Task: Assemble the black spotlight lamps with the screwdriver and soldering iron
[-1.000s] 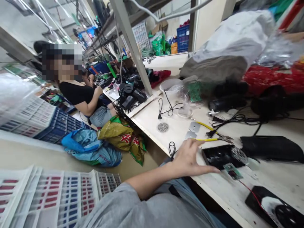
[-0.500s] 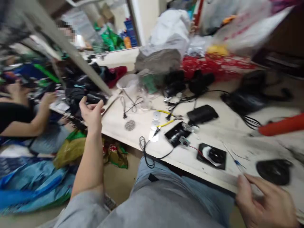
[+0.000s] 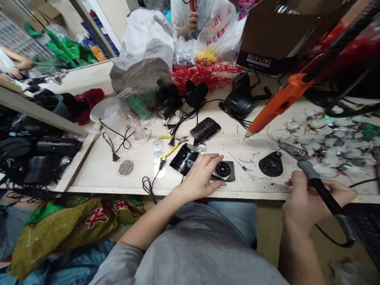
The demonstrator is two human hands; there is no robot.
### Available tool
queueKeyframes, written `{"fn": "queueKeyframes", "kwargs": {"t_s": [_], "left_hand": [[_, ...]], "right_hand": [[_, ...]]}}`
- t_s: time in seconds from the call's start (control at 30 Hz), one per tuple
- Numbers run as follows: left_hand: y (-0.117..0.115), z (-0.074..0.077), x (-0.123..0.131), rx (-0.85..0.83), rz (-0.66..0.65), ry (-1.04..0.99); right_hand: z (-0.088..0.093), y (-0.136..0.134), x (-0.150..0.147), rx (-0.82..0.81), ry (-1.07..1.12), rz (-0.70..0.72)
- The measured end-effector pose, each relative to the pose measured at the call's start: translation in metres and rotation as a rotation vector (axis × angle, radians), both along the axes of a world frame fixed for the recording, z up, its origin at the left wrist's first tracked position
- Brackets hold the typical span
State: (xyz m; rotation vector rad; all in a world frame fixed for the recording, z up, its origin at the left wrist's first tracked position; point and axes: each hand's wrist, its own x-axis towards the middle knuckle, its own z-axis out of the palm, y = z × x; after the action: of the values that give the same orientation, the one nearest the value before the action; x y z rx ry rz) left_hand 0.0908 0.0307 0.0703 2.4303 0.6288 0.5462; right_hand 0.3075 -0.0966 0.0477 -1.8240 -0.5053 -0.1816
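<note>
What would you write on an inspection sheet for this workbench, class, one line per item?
surface: pale bench, scuffed, scattered with parts.
job's things: soldering iron; black square plate with round centre.
clutter: yellow-handled pliers, orange pistol-shaped tool, heap of metal discs.
grippers: right hand: fingers wrap the iron; left hand: fingers lie by the plate.
cables: black cords across the bench.
surroundings: plastic sacks below; a co-worker's hand beyond.

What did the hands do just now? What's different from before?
The left hand came down from the air onto the black panel. The right hand, open before, now holds a soldering iron. The yellow-handled pliers stayed where they lay.
</note>
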Motion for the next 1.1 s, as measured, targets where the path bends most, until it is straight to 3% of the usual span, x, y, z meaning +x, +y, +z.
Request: {"fn": "queueKeyframes", "kwargs": {"t_s": [0.1,0.13,0.2,0.27,0.33,0.43,0.53,0.67,0.73,0.97,1.1], "left_hand": [[0.005,-0.002,0.004,-0.028,-0.009,0.019],[0.007,-0.001,0.005,-0.031,-0.02,0.037],[0.01,0.003,0.007,-0.042,-0.046,0.097],[0.013,0.006,0.01,-0.068,-0.07,0.164],[0.016,0.008,0.012,-0.103,-0.085,0.206],[0.019,0.008,0.014,-0.121,-0.072,0.234],[0.017,0.006,0.016,-0.097,-0.03,0.247],[0.012,-0.002,0.017,-0.087,0.038,0.202],[0.01,-0.007,0.017,-0.113,0.068,0.156],[0.008,-0.015,0.02,-0.209,0.104,0.062],[0.007,-0.014,0.021,-0.252,0.136,0.057]], "right_hand": [[0.001,0.001,-0.007,-0.136,0.093,0.033],[-0.002,0.002,-0.014,-0.166,0.182,0.119],[-0.008,0.005,-0.032,-0.138,0.355,0.307],[-0.011,0.013,-0.048,-0.046,0.374,0.411],[-0.007,0.026,-0.053,0.073,0.217,0.396],[0.01,0.06,-0.037,0.218,-0.071,0.281],[0.027,0.101,-0.007,0.133,-0.164,0.263],[0.041,0.136,0.011,-0.007,-0.058,0.319],[0.047,0.136,0.003,0.022,-0.081,0.343],[0.077,0.094,-0.04,0.367,0.123,0.711],[0.099,0.084,-0.046,0.405,0.189,0.847]]}}
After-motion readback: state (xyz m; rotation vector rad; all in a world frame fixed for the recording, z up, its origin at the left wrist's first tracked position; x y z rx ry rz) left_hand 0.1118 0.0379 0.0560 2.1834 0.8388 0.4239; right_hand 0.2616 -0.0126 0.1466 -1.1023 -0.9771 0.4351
